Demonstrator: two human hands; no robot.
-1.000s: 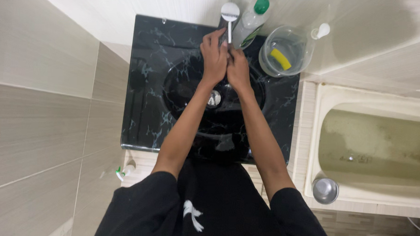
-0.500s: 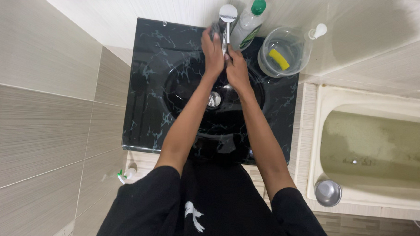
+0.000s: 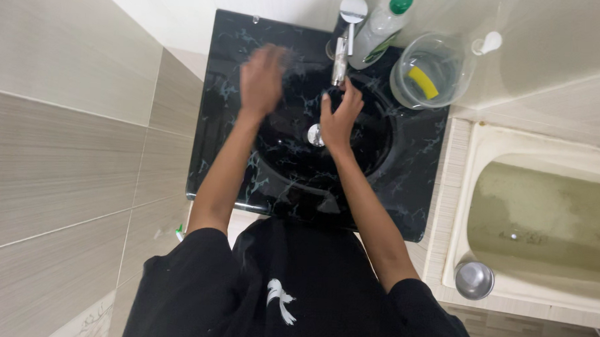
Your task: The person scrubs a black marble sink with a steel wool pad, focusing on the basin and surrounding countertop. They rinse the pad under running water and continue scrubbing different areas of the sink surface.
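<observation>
Left hand: my left hand [image 3: 262, 79] is open and blurred above the black sink [image 3: 235, 126].
Right hand: my right hand [image 3: 340, 115] is open, cupped under the tap [image 3: 342, 57].

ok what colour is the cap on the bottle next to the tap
Green, on the clear bottle behind the tap; the head view shows it.

Glossy black marbled sink [image 3: 228, 119] — polished metal tap [image 3: 342, 54], clear plastic jug [image 3: 433, 73].

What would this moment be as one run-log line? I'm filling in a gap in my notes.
left hand: blurred, empty, over basin rim | right hand: open, below faucet | black marble sink | bottle, clear jug behind
</observation>
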